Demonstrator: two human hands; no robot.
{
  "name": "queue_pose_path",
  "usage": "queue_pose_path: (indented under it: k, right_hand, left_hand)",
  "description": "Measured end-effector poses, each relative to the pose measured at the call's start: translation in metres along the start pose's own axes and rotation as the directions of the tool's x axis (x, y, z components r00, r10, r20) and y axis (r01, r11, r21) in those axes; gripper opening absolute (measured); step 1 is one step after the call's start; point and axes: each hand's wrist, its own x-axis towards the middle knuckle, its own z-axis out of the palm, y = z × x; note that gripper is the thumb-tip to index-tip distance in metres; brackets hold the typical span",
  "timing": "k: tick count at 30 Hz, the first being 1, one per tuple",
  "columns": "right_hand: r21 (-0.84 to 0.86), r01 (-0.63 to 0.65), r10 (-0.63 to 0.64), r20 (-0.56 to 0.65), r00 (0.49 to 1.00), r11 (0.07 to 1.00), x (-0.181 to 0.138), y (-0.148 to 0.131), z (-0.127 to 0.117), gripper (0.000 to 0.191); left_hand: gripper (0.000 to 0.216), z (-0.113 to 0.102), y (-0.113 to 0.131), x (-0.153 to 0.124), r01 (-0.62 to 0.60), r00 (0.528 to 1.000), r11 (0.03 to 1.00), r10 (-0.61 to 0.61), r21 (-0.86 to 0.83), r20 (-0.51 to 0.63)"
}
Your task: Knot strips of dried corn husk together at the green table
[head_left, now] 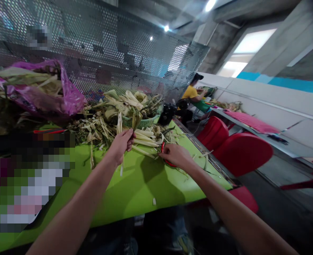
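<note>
My left hand [122,143] is closed round a pale green leaf strip [119,124] that stands up from my fist and hangs below it. My right hand [175,156] rests on the lime-green table [135,184], fingers curled over red-handled scissors [163,149]. Between the two hands lie several pale cut leaf strips [145,140]. Just beyond them sits a green basket [143,122] heaped with leaves.
A pile of dry leaves and husks [92,129] covers the table's far side, with a purple plastic bag [52,92] of leaves at the left. A perforated metal screen [105,53] stands behind. Red chairs [238,152] are at the right; a person in yellow [190,92] sits farther back.
</note>
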Motion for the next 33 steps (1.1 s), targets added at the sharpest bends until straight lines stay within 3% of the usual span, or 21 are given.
queue_pose_path:
  k: [4, 8, 13, 19, 23, 26, 31, 33]
  right_hand:
    - [0.139, -0.008, -0.004, 0.083, 0.997, 0.99, 0.005, -0.006, 0.001, 0.019]
    - [0.353, -0.003, -0.046, 0.13, 0.99, 0.935, 0.007, -0.022, -0.023, 0.024]
    - [0.641, 0.002, -0.149, 0.175, 0.973, 0.768, -0.003, -0.058, -0.049, 0.023]
    - [0.639, 0.091, -0.356, 0.3, 0.885, 0.764, -0.017, -0.102, -0.049, 0.032]
    - [0.643, 0.17, -0.388, 0.213, 0.896, 0.746, -0.019, -0.116, -0.05, 0.026]
    - [0.639, 0.181, -0.372, 0.178, 0.911, 0.748, -0.017, -0.116, -0.055, 0.023]
    - [0.608, 0.167, -0.345, 0.187, 0.92, 0.776, -0.014, -0.112, -0.06, 0.026]
    - [0.591, 0.184, -0.352, 0.183, 0.918, 0.785, -0.014, -0.113, -0.06, 0.026]
  left_hand:
    - [0.032, -0.001, -0.001, 0.0, 0.008, 1.0, 1.0, -0.008, -0.007, 0.007]
    - [0.033, 0.0, -0.001, -0.001, 0.004, 1.0, 1.0, -0.004, -0.01, 0.018]
    - [0.032, 0.006, 0.001, -0.004, -0.038, 0.997, 0.999, 0.037, 0.01, 0.066]
    - [0.031, 0.013, 0.008, -0.016, -0.067, 0.958, 0.994, 0.087, -0.081, 0.274]
    - [0.029, 0.013, 0.012, -0.02, -0.038, 0.922, 0.991, 0.083, -0.125, 0.378]
    - [0.029, 0.009, 0.013, -0.016, -0.051, 0.934, 0.983, 0.109, -0.177, 0.34]
    - [0.031, 0.001, 0.015, -0.008, -0.147, 0.972, 0.962, 0.183, -0.232, 0.145]
    - [0.031, 0.001, 0.015, -0.009, -0.135, 0.974, 0.963, 0.172, -0.232, 0.145]
